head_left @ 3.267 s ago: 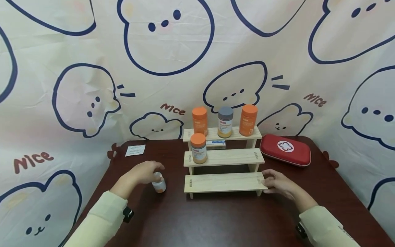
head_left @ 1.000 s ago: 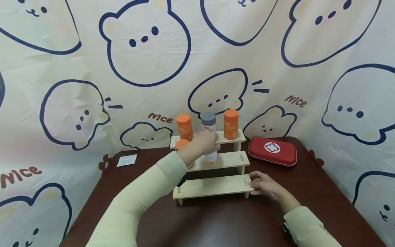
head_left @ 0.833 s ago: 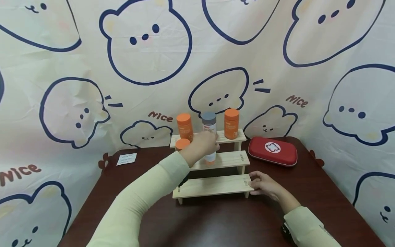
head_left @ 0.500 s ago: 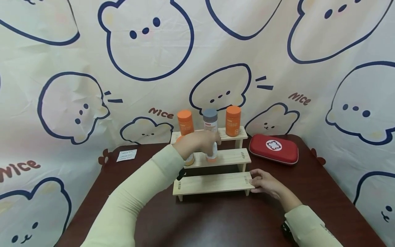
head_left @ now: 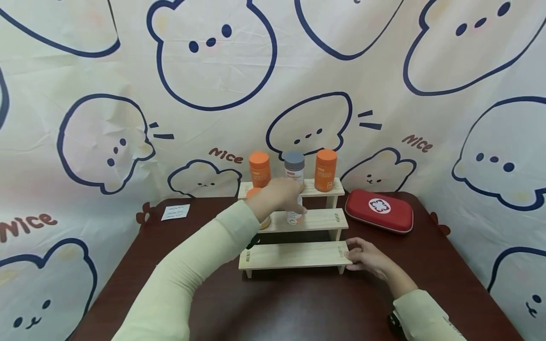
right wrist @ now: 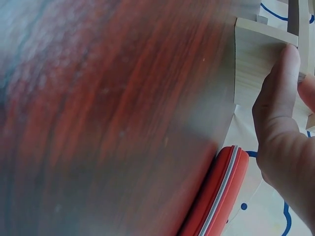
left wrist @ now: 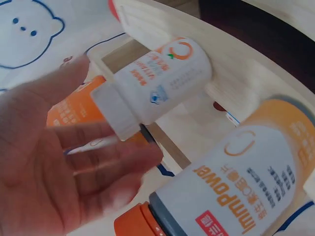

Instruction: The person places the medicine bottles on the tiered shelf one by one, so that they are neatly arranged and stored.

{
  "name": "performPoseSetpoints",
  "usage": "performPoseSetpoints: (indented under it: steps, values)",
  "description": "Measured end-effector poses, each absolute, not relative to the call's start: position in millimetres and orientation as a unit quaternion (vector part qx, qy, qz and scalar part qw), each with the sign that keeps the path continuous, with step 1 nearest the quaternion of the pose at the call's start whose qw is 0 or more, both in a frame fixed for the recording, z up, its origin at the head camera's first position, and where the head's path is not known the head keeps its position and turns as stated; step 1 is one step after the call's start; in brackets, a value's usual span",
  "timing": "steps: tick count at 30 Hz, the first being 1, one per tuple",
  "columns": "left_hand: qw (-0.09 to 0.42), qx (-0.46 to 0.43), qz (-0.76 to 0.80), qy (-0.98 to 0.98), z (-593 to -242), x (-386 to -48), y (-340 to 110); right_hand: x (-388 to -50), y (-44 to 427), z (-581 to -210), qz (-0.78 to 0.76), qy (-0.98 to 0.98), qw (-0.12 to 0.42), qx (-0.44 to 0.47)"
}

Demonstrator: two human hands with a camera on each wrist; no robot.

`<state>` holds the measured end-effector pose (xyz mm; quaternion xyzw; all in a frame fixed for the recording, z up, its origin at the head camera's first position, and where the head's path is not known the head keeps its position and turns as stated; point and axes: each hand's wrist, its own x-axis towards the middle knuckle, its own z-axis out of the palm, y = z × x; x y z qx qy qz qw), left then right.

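Note:
A small white pill bottle (head_left: 295, 217) stands on the middle step of a three-tier wooden shelf (head_left: 294, 255). My left hand (head_left: 279, 194) is beside its cap; in the left wrist view the fingers are spread and loose, apart from the white bottle (left wrist: 165, 78). Left of it on the same step is an orange-capped supplement bottle (head_left: 265, 223), mostly hidden by that hand in the head view and shown large in the left wrist view. At the lowest step's right end, my right hand (head_left: 370, 260) grips the board between thumb and fingers.
On the top step stand an orange bottle (head_left: 259, 170), a grey-capped bottle (head_left: 294, 166) and another orange bottle (head_left: 325, 171). A red zip case (head_left: 379, 211) lies right of the shelf. A small white paper (head_left: 175, 212) lies at the table's back left.
The white bottle has gone from the table at left onto the middle step. My left hand has since loosened its fingers from it. The right hand keeps its grip on the shelf.

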<state>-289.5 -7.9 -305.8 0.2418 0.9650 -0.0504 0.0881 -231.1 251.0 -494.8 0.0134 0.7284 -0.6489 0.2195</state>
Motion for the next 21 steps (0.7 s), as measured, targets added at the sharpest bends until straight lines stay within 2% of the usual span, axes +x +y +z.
performPoseSetpoints:
  steps: [11, 18, 21]
  values:
    - [0.131, 0.254, 0.014, 0.958, -304.1, -284.4, -12.0, -229.1, 252.8, -491.0, -0.646, 0.731, 0.221, 0.01]
    - [0.102, 0.265, -0.012, 0.959, -304.3, -285.6, -17.1, -230.2, 255.0, -495.0, -0.646, 0.731, 0.219, 0.009]
    - [0.098, 0.275, 0.027, 0.956, -299.8, -283.5, -24.5, -230.0, 256.9, -498.3, -0.611, 0.762, 0.213, 0.011]
